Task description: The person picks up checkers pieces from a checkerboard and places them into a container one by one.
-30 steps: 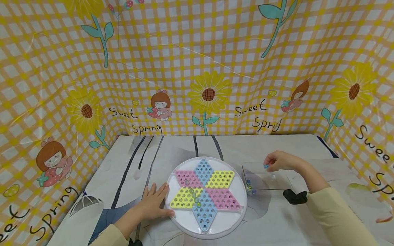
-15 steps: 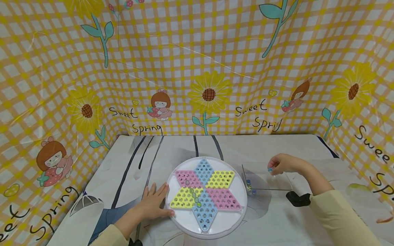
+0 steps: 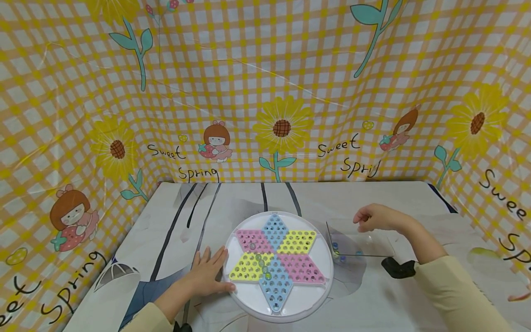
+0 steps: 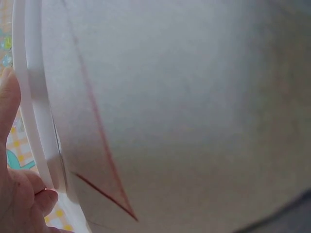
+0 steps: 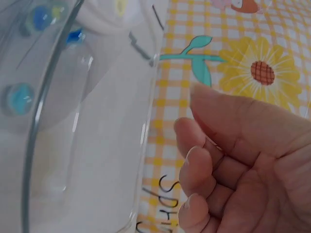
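A round white Chinese checkers board (image 3: pixel 304 302) with a pink, yellow and blue star lies on the table. Several greenish and clear marbles (image 3: pixel 264 269) sit in a slanting row on its left side. My left hand (image 3: pixel 207 274) rests against the board's left rim, fingers spread. Over a clear plastic box (image 3: pixel 381 255) hovers my right hand (image 3: pixel 375 217), its fingers loosely bent with nothing between thumb and fingertips. Inside the box, a light blue marble (image 5: pixel 21 98) lies apart from the dark blue marbles (image 5: pixel 43 18) near the end by the board.
A black wrist strap piece (image 3: pixel 398 267) hangs beneath my right wrist, close to the box's near right corner. Checked cloth (image 3: pixel 249 69) with sunflowers walls in the table (image 3: pixel 352 198) at the back and sides.
My right hand has let go of the light blue marble, which now lies in the box. The hand has shifted slightly left and up since half a second ago. My left hand stays still.
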`<control>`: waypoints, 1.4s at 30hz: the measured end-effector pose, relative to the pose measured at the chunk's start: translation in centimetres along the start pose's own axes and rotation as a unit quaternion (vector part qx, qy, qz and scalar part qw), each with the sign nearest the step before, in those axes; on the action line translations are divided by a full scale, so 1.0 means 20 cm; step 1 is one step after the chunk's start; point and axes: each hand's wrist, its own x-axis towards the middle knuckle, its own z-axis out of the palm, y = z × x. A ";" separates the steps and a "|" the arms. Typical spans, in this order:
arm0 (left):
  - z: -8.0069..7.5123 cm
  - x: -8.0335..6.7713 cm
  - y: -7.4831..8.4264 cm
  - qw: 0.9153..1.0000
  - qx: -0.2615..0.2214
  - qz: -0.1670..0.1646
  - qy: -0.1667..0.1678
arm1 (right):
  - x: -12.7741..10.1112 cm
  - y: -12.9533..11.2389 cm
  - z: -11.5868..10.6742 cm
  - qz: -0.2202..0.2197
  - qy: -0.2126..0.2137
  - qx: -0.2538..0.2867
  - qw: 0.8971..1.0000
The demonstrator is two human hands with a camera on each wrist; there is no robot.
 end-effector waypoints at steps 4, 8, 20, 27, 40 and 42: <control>0.00 0.00 0.00 1.000 0.004 0.000 0.001 | 0.01 -0.06 0.02 -0.016 0.007 0.005 1.000; 0.00 0.00 0.00 1.000 0.004 -0.001 0.000 | 0.02 -0.13 0.04 -0.033 0.015 0.010 0.999; 0.00 0.00 -0.02 1.000 -0.002 0.005 0.000 | 0.12 -0.28 0.19 -0.102 0.001 0.012 0.995; 0.00 0.00 0.00 1.000 -0.003 0.002 -0.002 | 0.20 -0.34 0.29 -0.168 -0.051 0.035 0.984; 0.00 0.00 0.00 1.000 0.006 0.006 0.005 | 0.30 -0.43 0.48 -0.204 -0.100 0.015 0.974; 0.00 0.00 0.00 1.000 0.007 0.005 0.005 | 0.31 -0.45 0.51 -0.205 -0.106 0.015 0.973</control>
